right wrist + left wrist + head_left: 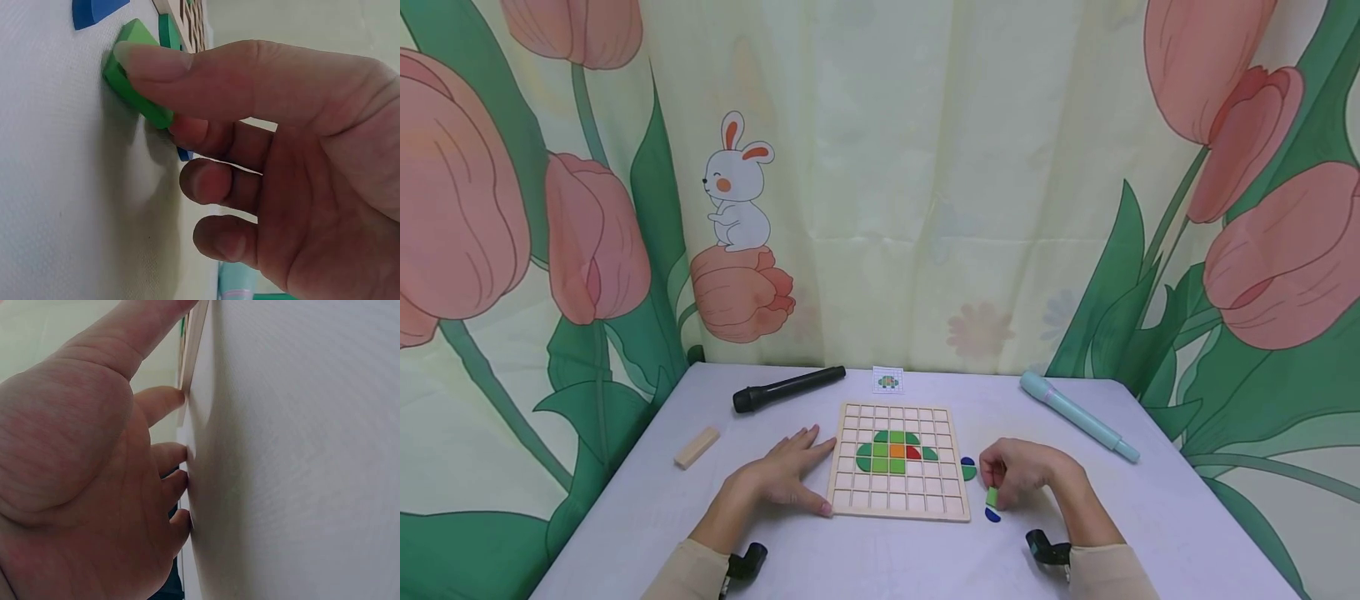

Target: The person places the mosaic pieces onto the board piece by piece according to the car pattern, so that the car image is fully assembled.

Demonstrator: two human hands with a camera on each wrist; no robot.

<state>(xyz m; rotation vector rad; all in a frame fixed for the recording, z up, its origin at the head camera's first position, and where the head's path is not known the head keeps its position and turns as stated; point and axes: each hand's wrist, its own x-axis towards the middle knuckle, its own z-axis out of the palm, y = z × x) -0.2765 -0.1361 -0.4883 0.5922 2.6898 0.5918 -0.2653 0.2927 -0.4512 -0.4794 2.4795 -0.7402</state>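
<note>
Pinching a light green block [992, 497] between thumb and forefinger, right hand [1026, 467] is just off the wooden grid board's [936, 487] lower right side, block near a blue half-round piece [992, 515], can't tell if it touches the cloth. Left hand [786, 477] is well apart from the right, fingers spread, holding nothing, thumb and forefinger at board's left edge. Green half-round piece [968, 472] sits beside board's right edge, pattern card [888, 381] behind board, black microphone [788, 390] back left, pale blue tube [1078, 417] back right.
</note>
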